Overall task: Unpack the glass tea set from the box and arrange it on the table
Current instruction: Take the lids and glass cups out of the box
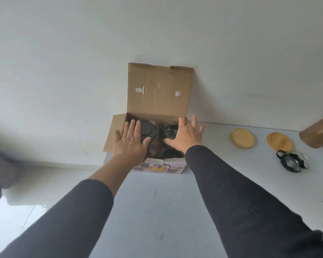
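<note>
Reaching out together, both hands sit over the open cardboard box (153,116) at the back of the pale desk (157,202), against the wall. On the left, the left hand (131,141) is spread flat, its fingers (132,127) straight and slightly fanned, gripping nothing; the palm lies over the box's left rim, just inside the one side flap (115,133) that hangs outward. Right at those fingertips, and partly under the thumb, sits a dark round lidded piece (147,130), which looks like the teapot of the set, still in the box. I cannot tell whether the thumb touches it or only hovers above it.

Moving across, a dark glass cup (170,130) lies in the gap between the two hands, closer to the right thumb. A second dark rounded piece (171,152) shows below that thumb near the box's front wall, too shadowed to name. So three dark pieces can be counted inside the box.

The right hand (185,137) is likewise open, its fingers (194,121) splayed wide and holding nothing, placed over the box's right edge with the thumb pointing in toward the cup.

Well to the right of those fingers, out on the desk, lie two round yellow wooden coasters (242,137), side by side but apart. Nearer than them sits one dark glass piece with a black handle (292,162). Beyond these, at the far right edge, one brown cardboard carton (319,133) rests tilted.
</note>
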A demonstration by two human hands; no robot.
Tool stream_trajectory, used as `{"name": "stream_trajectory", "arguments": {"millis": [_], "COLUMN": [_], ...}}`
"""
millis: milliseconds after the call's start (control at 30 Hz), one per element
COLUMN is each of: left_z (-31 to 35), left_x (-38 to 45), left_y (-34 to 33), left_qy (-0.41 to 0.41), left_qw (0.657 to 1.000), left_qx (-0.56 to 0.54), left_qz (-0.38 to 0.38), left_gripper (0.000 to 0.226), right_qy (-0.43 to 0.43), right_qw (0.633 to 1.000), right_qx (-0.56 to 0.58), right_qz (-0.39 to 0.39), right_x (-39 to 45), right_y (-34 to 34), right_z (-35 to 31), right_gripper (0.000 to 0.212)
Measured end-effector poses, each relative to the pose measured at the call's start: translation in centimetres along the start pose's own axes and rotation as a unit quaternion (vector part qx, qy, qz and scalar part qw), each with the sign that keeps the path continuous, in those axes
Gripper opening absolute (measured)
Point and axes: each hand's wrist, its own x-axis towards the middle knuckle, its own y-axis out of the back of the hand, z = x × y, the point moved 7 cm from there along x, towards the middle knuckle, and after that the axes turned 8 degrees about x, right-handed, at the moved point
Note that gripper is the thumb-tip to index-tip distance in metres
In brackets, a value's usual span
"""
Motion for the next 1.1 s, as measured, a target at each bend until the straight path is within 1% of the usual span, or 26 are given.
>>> {"name": "stream_trajectory", "arguments": {"millis": [100, 200, 300, 367, 433, 533, 600, 667, 700, 767, 867, 933, 1000, 1033, 1100], "left_z": [-0.1, -0.2, -0.2, -0.3, -0.5, -1.2, -1.0, 0.1, 1.2, 4.6, 11.3, 16.0, 20.2, 22.1, 25.1], "left_x": [0.0, 0.0, 0.0, 0.0, -0.1, 0.3, 0.6, 0.7, 0.6, 0.1, -1.0, -1.7, -2.3, -2.6, -2.9], "left_y": [-0.1, -0.2, -0.2, -0.2, -0.4, -0.3, 0.5, 2.2, 3.2, 4.9, 5.9, 5.2, 3.4, 2.1, -1.3], "left_qy": [-0.001, -0.002, -0.003, -0.007, -0.007, 0.008, 0.031, 0.04, 0.031, -0.014, -0.107, -0.157, -0.192, -0.205, -0.217], "left_qw": [1.0, 1.0, 1.0, 1.0, 1.0, 0.999, 0.996, 0.992, 0.99, 0.986, 0.975, 0.968, 0.968, 0.971, 0.975], "left_qx": [0.002, 0.001, -0.001, -0.005, -0.005, -0.03, -0.083, -0.121, -0.129, -0.139, -0.151, -0.157, -0.132, -0.107, -0.047], "left_qz": [-0.001, 0.004, 0.004, 0.003, 0.001, -0.023, -0.032, 0.006, 0.035, 0.088, 0.125, 0.118, 0.09, 0.066, -0.007], "left_gripper": [0.065, 0.064, 0.064, 0.065, 0.065, 0.07, 0.075, 0.074, 0.072, 0.068, 0.063, 0.061, 0.063, 0.064, 0.068], "right_qy": [-0.02, -0.036, -0.019, 0.01, 0.035, 0.057, 0.073, 0.067, 0.054, 0.019, -0.04, -0.074, -0.106, -0.12, -0.142], "right_qw": [1.0, 0.999, 0.999, 0.994, 0.979, 0.94, 0.918, 0.906, 0.902, 0.893, 0.883, 0.881, 0.88, 0.881, 0.884], "right_qx": [-0.016, -0.001, 0.019, 0.035, 0.105, 0.244, 0.284, 0.299, 0.301, 0.299, 0.307, 0.316, 0.326, 0.329, 0.328], "right_qz": [-0.01, 0.006, 0.047, 0.101, 0.169, 0.233, 0.266, 0.292, 0.305, 0.335, 0.352, 0.344, 0.328, 0.318, 0.301], "right_x": [0.8, 1.0, 1.1, 0.8, -0.1, -1.9, -3.0, -4.0, -4.5, -5.6, -7.1, -8.0, -8.7, -8.9, -9.2], "right_y": [-0.3, -0.7, -0.6, 0.3, 1.9, 4.6, 6.2, 7.3, 7.5, 7.7, 7.2, 6.6, 5.9, 5.4, 4.2], "right_z": [-0.7, -0.7, -0.7, -1.1, -1.5, -1.3, -0.1, 2.2, 3.7, 7.2, 12.7, 16.2, 19.5, 21.1, 24.1], "right_gripper": [0.086, 0.083, 0.08, 0.08, 0.083, 0.081, 0.077, 0.076, 0.076, 0.077, 0.08, 0.08, 0.08, 0.081, 0.084]}}
